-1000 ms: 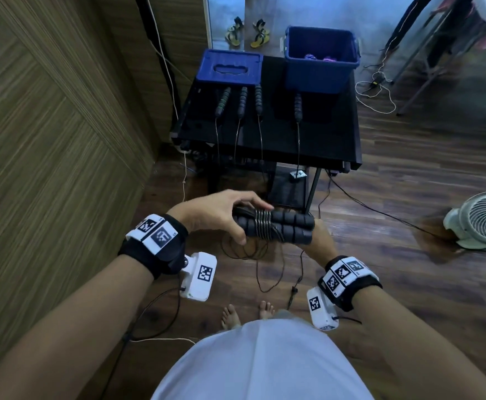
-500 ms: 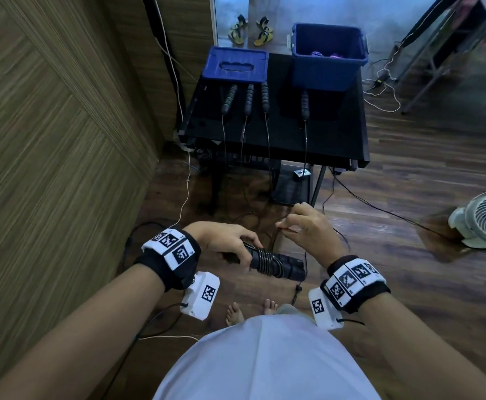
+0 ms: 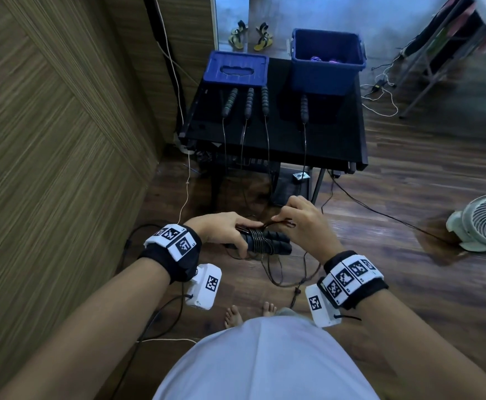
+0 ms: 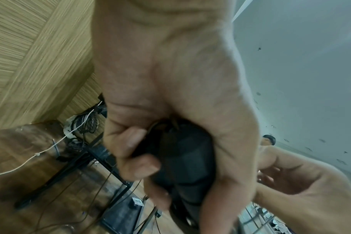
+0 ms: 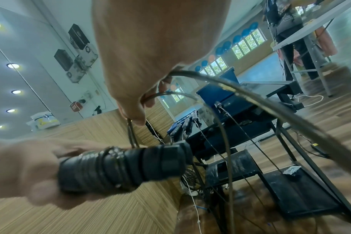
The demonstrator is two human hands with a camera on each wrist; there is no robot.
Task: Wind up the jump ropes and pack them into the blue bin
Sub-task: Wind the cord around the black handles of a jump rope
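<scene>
Since half a second ago the right hand [image 3: 303,223] has come lower and closer to the paired black handles [image 3: 267,245], and the loop of rope [image 3: 276,223] it pinches now stands just above the wound coils; the handles lie side by side, roughly level, with several turns of rope around their middle; the left hand [image 3: 221,230] grips their left end, fingers curled under and thumb side over the top, as the left wrist view confirms with fingertips [image 4: 138,166] pressed against the dark grips; the right hand's thumb and fingers are drawn together on the thin rope, which the right wrist view shows arcing away from the fingertips [image 5: 138,117] and down past the bundle; slack rope [image 3: 282,272] hangs below the hands towards the floor near the person's bare feet [image 3: 234,316]; beyond, a black table [image 3: 337,145] bears four more handles [image 3: 249,101] lying apart with their ropes trailing over the near edge; behind them sits the blue bin [image 3: 326,76] on the right, with purple items inside, and a blue lid [image 3: 236,72] on the left; a white fan [image 3: 484,223] stands on the wooden floor at the right
</scene>
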